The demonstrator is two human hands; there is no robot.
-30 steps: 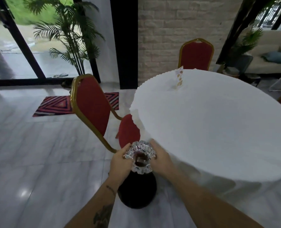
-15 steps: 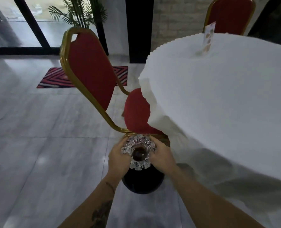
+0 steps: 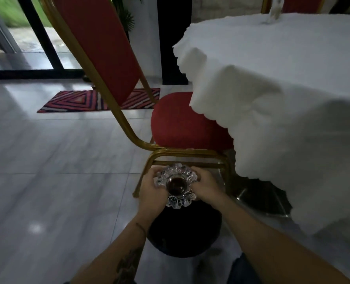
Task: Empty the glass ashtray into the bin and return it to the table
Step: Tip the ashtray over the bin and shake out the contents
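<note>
I hold a cut-glass ashtray [image 3: 177, 185] with scalloped edges in both hands, level, its round well showing dark brown. My left hand [image 3: 151, 191] grips its left rim and my right hand [image 3: 205, 186] grips its right rim. The ashtray hangs over the far edge of a round black bin [image 3: 185, 232] that stands on the floor below my forearms. The table [image 3: 282, 64], covered with a white cloth, is to the right and higher up.
A red chair with a gold frame [image 3: 129, 83] stands just beyond the ashtray, its seat tucked under the cloth. A striped mat [image 3: 73, 100] lies on the grey tiled floor. A small card stand [image 3: 274, 9] sits on the far part of the table.
The view has dropped and closed in on the chair and bin. Both hands keep hold of the ashtray, which stays upright above the bin.
</note>
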